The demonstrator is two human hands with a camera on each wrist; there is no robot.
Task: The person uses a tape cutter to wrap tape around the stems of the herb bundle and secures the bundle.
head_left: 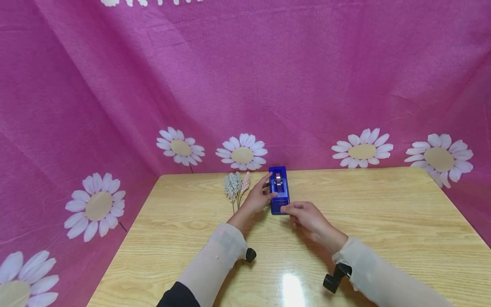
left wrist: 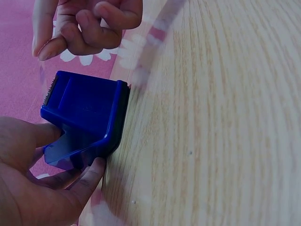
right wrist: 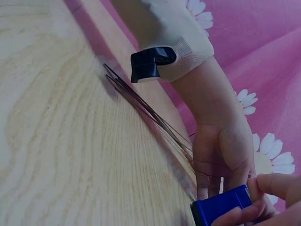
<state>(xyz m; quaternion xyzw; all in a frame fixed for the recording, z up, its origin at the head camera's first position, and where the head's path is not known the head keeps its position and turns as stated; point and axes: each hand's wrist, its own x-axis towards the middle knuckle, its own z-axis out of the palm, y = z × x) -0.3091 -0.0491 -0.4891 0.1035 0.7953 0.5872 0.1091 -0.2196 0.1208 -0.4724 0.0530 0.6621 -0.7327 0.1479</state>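
Observation:
A blue tape dispenser [head_left: 279, 200] stands on the table, its toothed cutter [left wrist: 49, 90] facing the right hand in the left wrist view. My left hand [head_left: 258, 198] grips the dispenser's left side, thumb and fingers around its body. By the cutter end, my right hand [head_left: 308, 217] pinches with thumb and index finger. A faint, clear strip of tape [left wrist: 42, 75] seems to run from those fingertips down to the cutter. Inside the dispenser a tape roll [head_left: 278, 178] shows. The right hand [left wrist: 89, 28] has its other fingers curled in the left wrist view.
Left of the dispenser lies a bunch of artificial flowers [head_left: 237, 186] with grey and pink heads. Their thin stems [right wrist: 146, 110] pass under the left forearm. A pink cloth [head_left: 291, 85] with daisies hangs behind the wooden table [head_left: 383, 213].

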